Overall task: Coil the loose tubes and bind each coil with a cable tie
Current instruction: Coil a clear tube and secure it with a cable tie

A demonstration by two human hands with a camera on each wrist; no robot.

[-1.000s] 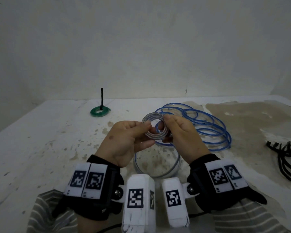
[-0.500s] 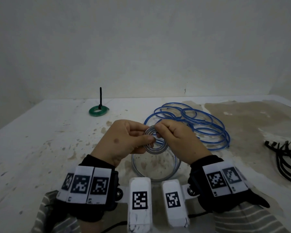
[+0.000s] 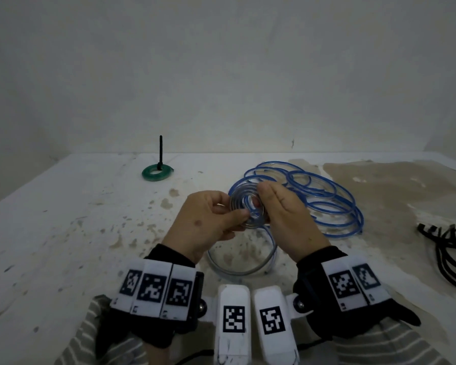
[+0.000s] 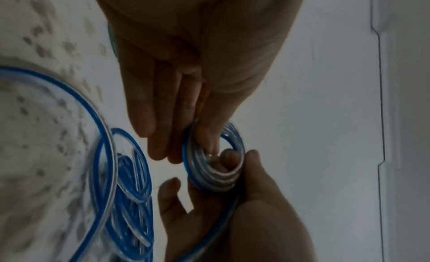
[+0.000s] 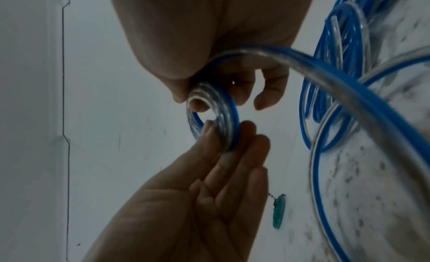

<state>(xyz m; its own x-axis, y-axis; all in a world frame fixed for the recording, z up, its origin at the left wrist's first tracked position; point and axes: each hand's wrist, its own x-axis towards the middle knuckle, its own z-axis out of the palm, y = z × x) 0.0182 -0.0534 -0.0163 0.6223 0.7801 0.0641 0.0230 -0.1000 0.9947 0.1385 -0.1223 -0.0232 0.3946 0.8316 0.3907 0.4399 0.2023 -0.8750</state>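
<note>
A small coil of clear, blue-striped tube is held up between both hands above the table. My left hand pinches its left rim, thumb in front, straight fingers behind. My right hand pinches the upper right rim, and the tube runs out across its palm. From the coil a wide loop hangs to the table. The rest of the loose tube lies in overlapping rings behind my right hand.
A green coil bound with an upright black cable tie sits far left. A bunch of black cable ties lies at the right edge. The white table is stained; a wall stands behind.
Both hands dipped with the coil, then rose a little. My right fingers have shifted up to the coil's top rim. The coil looks slightly turned.
</note>
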